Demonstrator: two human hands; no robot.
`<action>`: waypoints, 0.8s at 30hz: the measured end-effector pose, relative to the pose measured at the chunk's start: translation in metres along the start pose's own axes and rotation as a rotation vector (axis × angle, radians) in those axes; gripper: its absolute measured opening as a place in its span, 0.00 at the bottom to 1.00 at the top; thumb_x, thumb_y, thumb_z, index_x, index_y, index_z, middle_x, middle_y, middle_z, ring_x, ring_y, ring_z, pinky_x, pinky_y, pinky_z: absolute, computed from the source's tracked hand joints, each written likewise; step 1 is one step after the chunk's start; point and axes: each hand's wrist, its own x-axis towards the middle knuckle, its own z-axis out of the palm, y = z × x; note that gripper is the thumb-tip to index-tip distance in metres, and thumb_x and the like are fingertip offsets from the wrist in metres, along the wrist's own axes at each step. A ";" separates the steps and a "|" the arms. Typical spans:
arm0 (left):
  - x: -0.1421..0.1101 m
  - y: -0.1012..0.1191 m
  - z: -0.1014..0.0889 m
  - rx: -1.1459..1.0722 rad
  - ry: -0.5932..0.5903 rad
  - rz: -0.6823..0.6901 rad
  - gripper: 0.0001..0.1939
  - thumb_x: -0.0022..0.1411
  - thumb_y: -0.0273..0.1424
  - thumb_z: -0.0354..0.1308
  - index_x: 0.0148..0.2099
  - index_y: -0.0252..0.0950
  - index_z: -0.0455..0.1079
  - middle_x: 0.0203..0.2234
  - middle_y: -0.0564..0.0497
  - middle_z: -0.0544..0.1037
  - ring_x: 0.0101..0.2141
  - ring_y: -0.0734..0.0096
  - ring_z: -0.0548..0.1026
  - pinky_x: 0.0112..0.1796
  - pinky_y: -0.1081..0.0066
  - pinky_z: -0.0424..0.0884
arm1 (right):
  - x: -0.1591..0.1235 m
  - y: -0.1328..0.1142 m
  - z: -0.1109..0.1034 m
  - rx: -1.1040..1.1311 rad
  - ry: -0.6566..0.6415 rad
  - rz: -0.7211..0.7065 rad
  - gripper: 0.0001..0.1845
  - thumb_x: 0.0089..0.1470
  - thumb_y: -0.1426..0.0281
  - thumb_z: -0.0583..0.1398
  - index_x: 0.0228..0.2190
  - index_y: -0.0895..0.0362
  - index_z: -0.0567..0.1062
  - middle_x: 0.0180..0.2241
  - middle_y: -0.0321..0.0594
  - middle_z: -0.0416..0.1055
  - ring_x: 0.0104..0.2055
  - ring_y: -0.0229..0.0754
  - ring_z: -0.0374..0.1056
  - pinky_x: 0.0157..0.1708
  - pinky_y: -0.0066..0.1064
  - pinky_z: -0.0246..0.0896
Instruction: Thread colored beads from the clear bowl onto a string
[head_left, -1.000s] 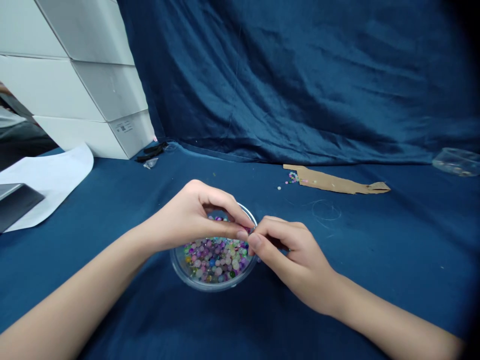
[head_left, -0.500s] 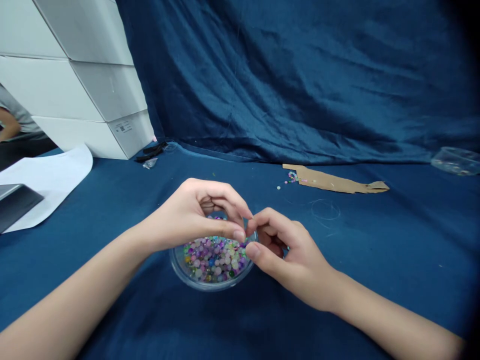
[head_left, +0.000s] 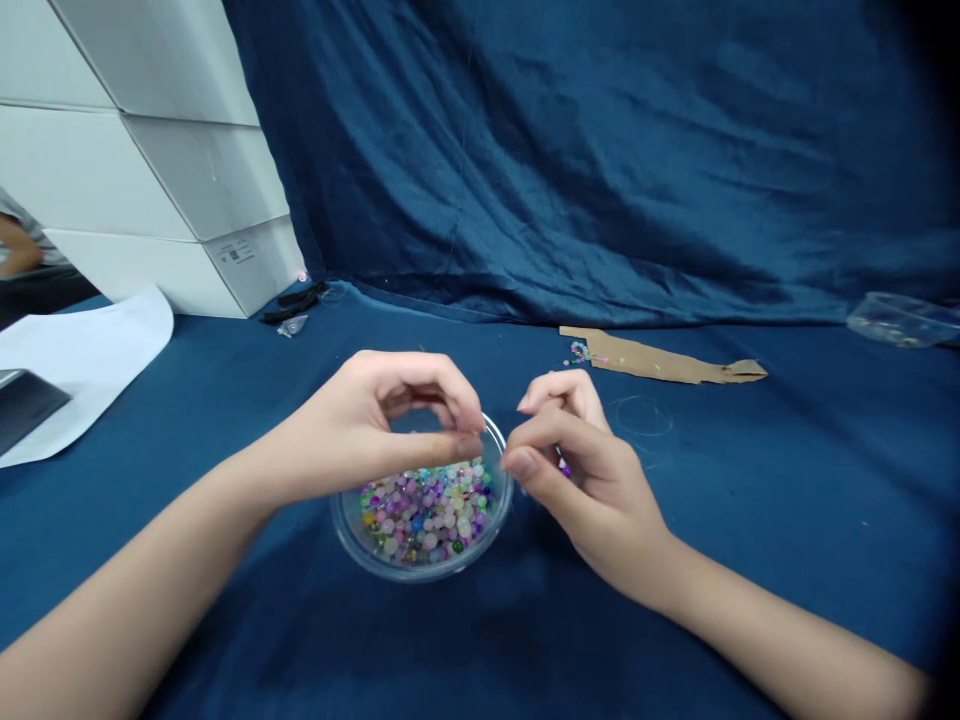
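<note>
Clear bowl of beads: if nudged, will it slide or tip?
The shallow clear round bowl sits on soft blue cloth, so it would probably drag rather than slide freely. Its low, wide shape suggests it resists tipping. The round multicoloured beads look apt to roll, and might spill over the low rim if jerked.

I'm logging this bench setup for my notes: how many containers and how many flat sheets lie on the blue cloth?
Containers: 2 (clear bowl of beads, clear container at far right)
Flat sheets: 2 (white paper sheet, cardboard strip)
Total: 4
</note>
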 end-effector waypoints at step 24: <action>0.001 0.003 0.017 0.062 -0.088 0.042 0.03 0.61 0.29 0.76 0.35 0.41 0.86 0.33 0.53 0.88 0.37 0.67 0.81 0.42 0.70 0.78 | 0.005 -0.004 0.001 -0.009 0.063 -0.113 0.06 0.66 0.60 0.70 0.38 0.46 0.89 0.32 0.37 0.62 0.37 0.43 0.62 0.38 0.37 0.66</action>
